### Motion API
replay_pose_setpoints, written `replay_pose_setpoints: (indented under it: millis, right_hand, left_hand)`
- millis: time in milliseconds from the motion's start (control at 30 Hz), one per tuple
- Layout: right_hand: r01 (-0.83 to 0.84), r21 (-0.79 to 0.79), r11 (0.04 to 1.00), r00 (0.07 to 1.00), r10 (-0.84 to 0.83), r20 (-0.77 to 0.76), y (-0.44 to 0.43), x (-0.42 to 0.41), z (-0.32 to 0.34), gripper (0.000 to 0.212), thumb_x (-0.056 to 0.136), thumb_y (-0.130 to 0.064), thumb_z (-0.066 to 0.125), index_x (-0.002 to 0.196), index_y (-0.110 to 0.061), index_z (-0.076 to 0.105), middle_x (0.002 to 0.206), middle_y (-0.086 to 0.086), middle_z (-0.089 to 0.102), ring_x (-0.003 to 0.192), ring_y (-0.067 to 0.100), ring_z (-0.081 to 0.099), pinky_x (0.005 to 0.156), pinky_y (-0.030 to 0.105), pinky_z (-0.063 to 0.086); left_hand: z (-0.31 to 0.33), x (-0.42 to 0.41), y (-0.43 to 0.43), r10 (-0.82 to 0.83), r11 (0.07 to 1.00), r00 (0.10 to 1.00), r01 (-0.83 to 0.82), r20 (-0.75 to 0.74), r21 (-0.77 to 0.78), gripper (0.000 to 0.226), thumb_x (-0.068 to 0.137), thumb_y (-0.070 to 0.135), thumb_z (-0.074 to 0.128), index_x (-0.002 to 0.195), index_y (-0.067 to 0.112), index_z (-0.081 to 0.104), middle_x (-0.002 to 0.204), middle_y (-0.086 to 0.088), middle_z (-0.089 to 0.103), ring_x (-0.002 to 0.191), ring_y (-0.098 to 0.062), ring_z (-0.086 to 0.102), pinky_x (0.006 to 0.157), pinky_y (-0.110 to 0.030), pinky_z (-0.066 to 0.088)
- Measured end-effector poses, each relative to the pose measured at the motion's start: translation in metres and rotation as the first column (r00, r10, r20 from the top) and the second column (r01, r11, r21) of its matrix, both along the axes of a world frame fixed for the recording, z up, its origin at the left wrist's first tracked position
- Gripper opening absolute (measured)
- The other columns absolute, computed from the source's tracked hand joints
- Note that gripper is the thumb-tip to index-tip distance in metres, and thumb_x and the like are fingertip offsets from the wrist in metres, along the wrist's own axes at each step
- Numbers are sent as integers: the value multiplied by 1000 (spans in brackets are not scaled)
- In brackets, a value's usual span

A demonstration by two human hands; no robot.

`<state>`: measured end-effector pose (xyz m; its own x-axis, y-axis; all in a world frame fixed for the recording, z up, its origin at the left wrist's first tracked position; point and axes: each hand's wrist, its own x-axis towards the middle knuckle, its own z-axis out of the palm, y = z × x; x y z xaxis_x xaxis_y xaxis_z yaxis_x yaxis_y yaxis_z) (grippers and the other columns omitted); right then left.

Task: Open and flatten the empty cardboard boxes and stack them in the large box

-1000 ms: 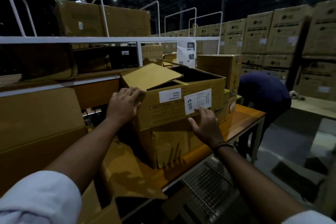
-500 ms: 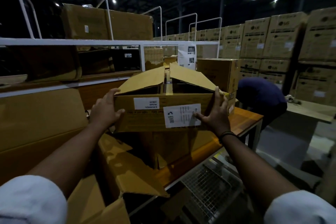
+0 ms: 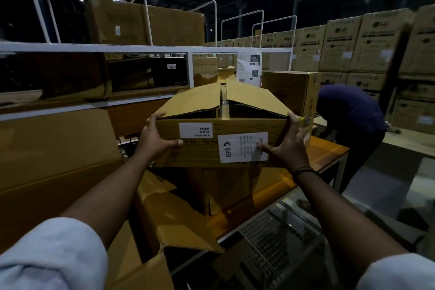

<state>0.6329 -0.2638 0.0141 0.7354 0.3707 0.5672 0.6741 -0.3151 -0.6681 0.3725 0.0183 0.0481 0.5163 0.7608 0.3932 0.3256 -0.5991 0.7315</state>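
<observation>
Pale sleeves at the lower edge. Wire mesh basket point(image 3: 277, 240), low right, below the table edge. Torn cardboard flaps point(image 3: 174, 219), crumpled, beside the large box point(image 3: 54, 160) at left. Left hand point(image 3: 153, 142): thumb on the front face, fingers wrapped round the left end of the cardboard box point(image 3: 202, 153). Right hand point(image 3: 290, 148): thumb on the white label, fingers spread round the right end. Box held level between both hands above the orange table point(image 3: 329, 155), top flaps half raised. Person in dark blue point(image 3: 348, 113), bent over beyond the table. Stacked cartons point(image 3: 376, 42), far right.
</observation>
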Motion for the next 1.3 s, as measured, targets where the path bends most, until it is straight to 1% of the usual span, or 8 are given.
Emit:
replay_pose_setpoints:
  millis: [200, 400, 567, 667, 833, 933, 1100, 1300]
  right_hand:
    - [20, 44, 999, 999, -21, 37, -6, -8, -9, 122, 62, -42, 97, 156, -26, 20, 148, 23, 35, 131, 44, 43, 94, 60, 52]
    - [50, 47, 998, 993, -55, 103, -8, -38, -11, 121, 62, -51, 95, 153, -35, 17, 149, 18, 42, 129, 41, 49, 86, 54, 56]
    - [-49, 51, 998, 996, 45, 82, -2, -75, -8, 121, 63, -56, 93, 156, -38, 17, 149, 16, 41, 125, 40, 53, 83, 51, 56]
    - [-89, 52, 995, 989, 83, 119, 7, -107, -9, 123, 62, -62, 90, 158, -34, 19, 147, 16, 46, 123, 38, 54, 80, 46, 54]
    - [-189, 57, 980, 972, 179, 155, 24, -172, -19, 121, 65, -66, 88, 159, -36, 17, 146, 14, 47, 114, 41, 60, 72, 53, 60]
    - [-205, 54, 977, 969, 195, 153, 28, -196, -22, 121, 64, -62, 90, 158, -35, 19, 145, 13, 46, 111, 42, 61, 69, 53, 60]
    - [-214, 56, 975, 968, 204, 150, 22, -227, -26, 123, 60, -69, 85, 158, -36, 20, 145, 13, 49, 113, 40, 60, 69, 54, 60]
    - [-218, 77, 973, 969, 207, 134, 11, -234, -16, 124, 59, -70, 86, 158, -35, 21, 143, 17, 49, 117, 43, 57, 72, 58, 59]
  left_hand:
    - [-3, -6, -10, 32, 999, 998, -34, 45, 38, 98, 66, 29, 96, 144, 40, 38, 151, -17, 41, 134, -40, 45, 92, -54, 50]
    - [0, -47, -9, 47, 993, 999, -49, 26, 108, 95, 62, 39, 97, 138, 46, 40, 143, -13, 51, 125, -35, 54, 91, -56, 55]
    - [5, -106, -17, 105, 980, 994, -106, 13, 171, 97, 60, 43, 96, 141, 43, 42, 142, -12, 54, 122, -35, 58, 87, -53, 57]
    - [10, -154, -23, 166, 961, 986, -163, 1, 224, 98, 55, 57, 93, 139, 47, 43, 137, -10, 59, 113, -33, 63, 80, -52, 60]
    - [5, -242, -33, 252, 937, 967, -253, 36, 239, 88, 40, 87, 80, 118, 67, 44, 129, -2, 65, 105, -27, 67, 72, -47, 60]
    - [-2, -276, -37, 292, 926, 955, -297, 55, 234, 92, 35, 100, 67, 117, 63, 48, 124, 0, 67, 105, -26, 67, 73, -50, 61]
    - [6, -314, -53, 328, 907, 945, -315, -2, 279, 102, 37, 98, 65, 128, 55, 49, 123, -3, 68, 102, -28, 67, 72, -48, 61]
    - [26, -324, -66, 323, 878, 946, -295, -12, 378, 82, 45, 86, 76, 118, 73, 41, 124, -2, 68, 105, -27, 66, 78, -48, 60]
